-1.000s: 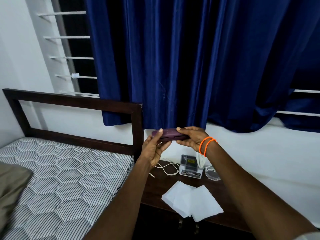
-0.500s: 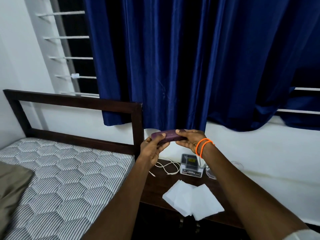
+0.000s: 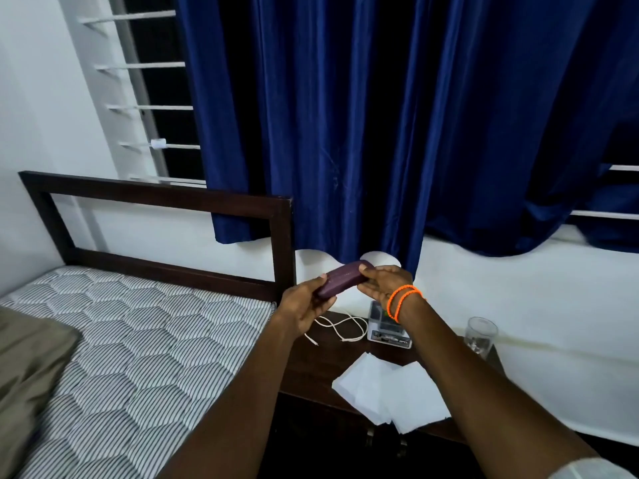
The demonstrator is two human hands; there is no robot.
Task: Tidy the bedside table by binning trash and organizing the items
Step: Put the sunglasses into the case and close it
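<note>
I hold the purple case (image 3: pixel 340 279) in the air above the back of the worktop (image 3: pixel 318 368), tilted, its right end higher. My left hand (image 3: pixel 304 304) grips the lower left end, with the thumb on top and fingers curled beneath. My right hand (image 3: pixel 382 283) pinches the upper right end. The case appears closed; whether it is latched I cannot tell.

Below the case lie a white cable (image 3: pixel 340 326), loosely looped, and a small box (image 3: pixel 387 331) just beside it. A glass (image 3: pixel 480 335) stands at the right rear corner. White paper sheets (image 3: pixel 390 392) overlap at the front edge; I judge these to be the trash.

Procedure for this step, as I judge it:
1. Keep both ends supported until the case rests flat.
2. Lower it onto bare wood at the rear, clear of the cable loops.
3. Align its long side with the back edge.
4. Keep my right forearm away from the glass, which could tip.

The bed (image 3: pixel 114 340) adjoins the worktop on the left.
</note>
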